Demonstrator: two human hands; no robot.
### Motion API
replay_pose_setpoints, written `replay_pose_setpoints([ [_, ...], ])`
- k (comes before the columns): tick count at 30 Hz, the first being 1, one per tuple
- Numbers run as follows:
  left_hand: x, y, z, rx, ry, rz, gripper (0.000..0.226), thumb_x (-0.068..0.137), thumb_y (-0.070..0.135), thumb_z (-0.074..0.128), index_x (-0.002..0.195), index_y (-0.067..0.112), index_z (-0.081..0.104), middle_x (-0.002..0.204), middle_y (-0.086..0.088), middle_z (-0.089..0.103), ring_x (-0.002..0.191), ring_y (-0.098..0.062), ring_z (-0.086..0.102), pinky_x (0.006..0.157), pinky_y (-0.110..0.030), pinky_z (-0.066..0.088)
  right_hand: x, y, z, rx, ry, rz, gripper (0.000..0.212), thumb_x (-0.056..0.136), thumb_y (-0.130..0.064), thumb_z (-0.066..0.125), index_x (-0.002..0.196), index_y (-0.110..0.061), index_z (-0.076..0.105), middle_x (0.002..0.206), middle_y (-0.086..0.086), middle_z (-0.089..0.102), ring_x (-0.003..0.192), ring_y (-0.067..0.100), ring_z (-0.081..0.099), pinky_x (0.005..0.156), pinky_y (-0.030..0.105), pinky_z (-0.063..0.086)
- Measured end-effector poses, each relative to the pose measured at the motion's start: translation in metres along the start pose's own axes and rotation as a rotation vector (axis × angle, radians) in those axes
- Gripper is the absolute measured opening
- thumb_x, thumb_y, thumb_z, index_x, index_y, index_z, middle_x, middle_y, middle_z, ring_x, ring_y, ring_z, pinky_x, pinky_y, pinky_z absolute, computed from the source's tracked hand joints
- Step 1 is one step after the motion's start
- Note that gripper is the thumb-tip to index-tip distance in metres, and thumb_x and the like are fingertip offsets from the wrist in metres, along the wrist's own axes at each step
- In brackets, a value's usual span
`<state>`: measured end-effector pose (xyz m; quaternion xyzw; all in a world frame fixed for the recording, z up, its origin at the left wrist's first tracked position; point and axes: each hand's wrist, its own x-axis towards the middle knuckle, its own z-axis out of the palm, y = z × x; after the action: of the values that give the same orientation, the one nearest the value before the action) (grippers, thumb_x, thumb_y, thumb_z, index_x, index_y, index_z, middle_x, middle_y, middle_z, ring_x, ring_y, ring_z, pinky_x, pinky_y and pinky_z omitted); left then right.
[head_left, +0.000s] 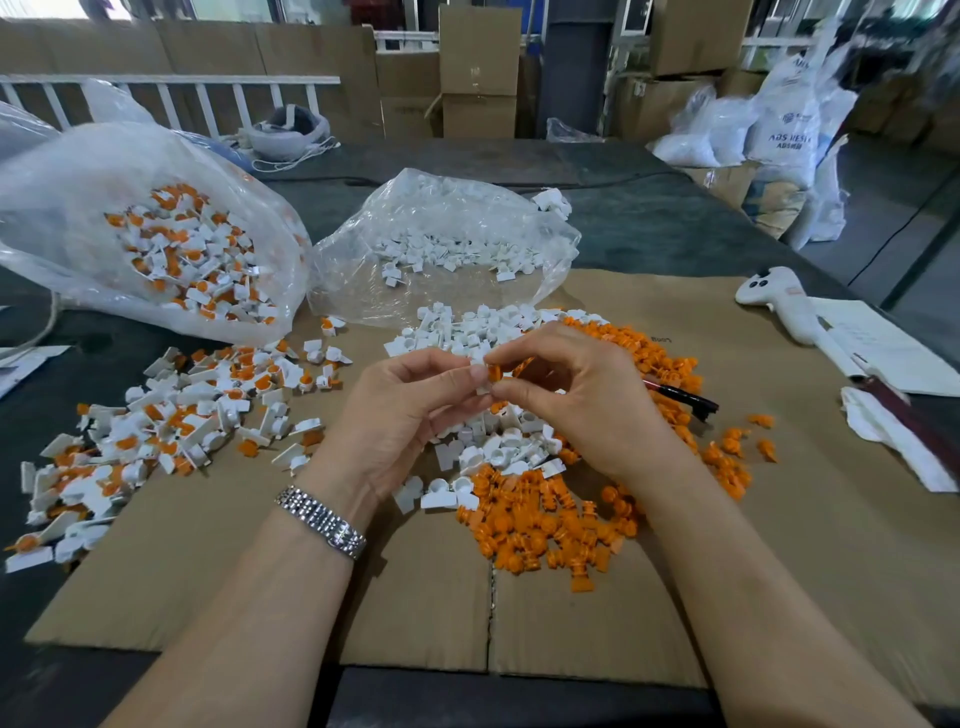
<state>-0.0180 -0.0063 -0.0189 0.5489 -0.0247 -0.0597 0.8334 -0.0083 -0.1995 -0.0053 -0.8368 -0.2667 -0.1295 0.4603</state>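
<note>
Both hands meet above the middle of the cardboard sheet (208, 587). My left hand (402, 415) pinches a small white plastic piece (481, 388) between thumb and fingers. My right hand (576, 395) pinches a small orange plug (494, 372) against that white piece. Under the hands lies a heap of loose white pieces (498, 447). A heap of orange plugs (540, 525) spreads in front and to the right of it. Joined white-and-orange parts (171, 415) lie in a pile at the left.
A clear bag of joined parts (171, 244) lies at back left, and a clear bag of white pieces (447, 244) behind the hands. A red-black pen (685, 399), a white controller (779, 301), papers (893, 348) and a cloth (883, 436) lie at the right. Cartons and sacks stand beyond the table.
</note>
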Motion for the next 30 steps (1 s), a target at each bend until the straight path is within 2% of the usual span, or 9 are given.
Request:
replay_pose_setpoints([
  [6,0.000,0.000,0.001,0.025,0.046,-0.022,0.019,0.071,0.002,0.080,0.084,-0.006,0.070,0.084,-0.017,0.075,0.080,-0.026,0.076,0.077,-0.029,0.063,0.000,-0.001,0.002,-0.007,-0.036,0.011,0.027,0.086,-0.018,0.079,0.112,-0.020,0.074,0.101,-0.008,0.065,0.086,0.005,0.065,0.079,0.017,0.053],
  [9,0.000,0.001,0.002,-0.008,0.070,-0.046,0.013,0.071,0.000,0.079,0.080,-0.005,0.071,0.086,-0.020,0.075,0.086,-0.033,0.077,0.072,-0.026,0.063,0.001,0.004,-0.008,0.007,-0.035,0.078,0.033,0.087,-0.026,0.078,0.119,-0.024,0.071,0.106,-0.010,0.066,0.092,0.005,0.065,0.084,0.022,0.057],
  [12,-0.001,0.002,0.001,-0.057,0.074,-0.078,0.007,0.070,-0.001,0.080,0.075,0.001,0.075,0.090,-0.023,0.076,0.094,-0.039,0.077,0.069,-0.025,0.063,0.002,0.017,-0.023,-0.346,0.134,0.237,0.036,0.092,-0.038,0.070,0.125,-0.025,0.065,0.117,-0.007,0.063,0.103,0.006,0.060,0.095,0.030,0.053],
  [14,-0.001,0.002,0.001,-0.050,0.075,-0.079,0.007,0.069,0.002,0.081,0.074,0.004,0.077,0.089,-0.021,0.077,0.092,-0.037,0.077,0.069,-0.027,0.063,0.001,0.026,-0.030,-0.660,0.071,0.452,0.047,0.092,-0.052,0.063,0.129,-0.022,0.060,0.126,0.002,0.059,0.116,0.021,0.056,0.101,0.043,0.046],
  [17,-0.001,0.002,0.002,-0.019,0.089,-0.059,0.007,0.067,0.008,0.084,0.071,0.012,0.080,0.088,-0.017,0.078,0.090,-0.034,0.078,0.066,-0.025,0.062,0.000,0.035,-0.032,-0.752,-0.080,0.632,0.053,0.091,-0.064,0.056,0.118,-0.019,0.061,0.116,0.005,0.061,0.110,0.027,0.056,0.099,0.050,0.046],
  [21,0.000,0.003,-0.001,-0.032,0.104,-0.028,0.011,0.063,0.016,0.088,0.071,0.017,0.082,0.087,-0.013,0.078,0.088,-0.029,0.078,0.059,-0.021,0.059,0.002,0.033,-0.034,-0.702,-0.115,0.601,0.049,0.093,-0.062,0.056,0.115,-0.019,0.062,0.106,0.000,0.063,0.100,0.022,0.057,0.096,0.048,0.046],
  [26,0.000,0.003,-0.001,-0.080,0.144,-0.005,0.008,0.074,0.010,0.083,0.072,0.017,0.081,0.093,-0.012,0.079,0.086,-0.028,0.078,0.056,-0.021,0.059,0.002,0.029,-0.045,-0.597,-0.217,0.646,0.064,0.086,-0.063,0.065,0.131,-0.020,0.055,0.130,0.004,0.056,0.120,0.025,0.053,0.105,0.052,0.044],
  [28,0.000,0.004,0.000,-0.087,0.148,0.003,0.008,0.074,0.010,0.082,0.071,0.018,0.081,0.092,-0.012,0.078,0.084,-0.027,0.078,0.055,-0.021,0.058,0.003,0.027,-0.043,-0.685,-0.250,0.622,0.063,0.084,-0.061,0.068,0.130,-0.019,0.055,0.130,0.007,0.053,0.121,0.026,0.050,0.104,0.051,0.044],
  [30,0.000,0.004,0.000,-0.094,0.153,0.010,0.009,0.074,0.010,0.082,0.071,0.018,0.081,0.091,-0.012,0.078,0.082,-0.026,0.078,0.054,-0.021,0.058,0.005,0.025,-0.037,-0.798,-0.256,0.582,0.052,0.084,-0.056,0.068,0.118,-0.017,0.058,0.121,0.008,0.055,0.115,0.028,0.052,0.100,0.050,0.046],
])
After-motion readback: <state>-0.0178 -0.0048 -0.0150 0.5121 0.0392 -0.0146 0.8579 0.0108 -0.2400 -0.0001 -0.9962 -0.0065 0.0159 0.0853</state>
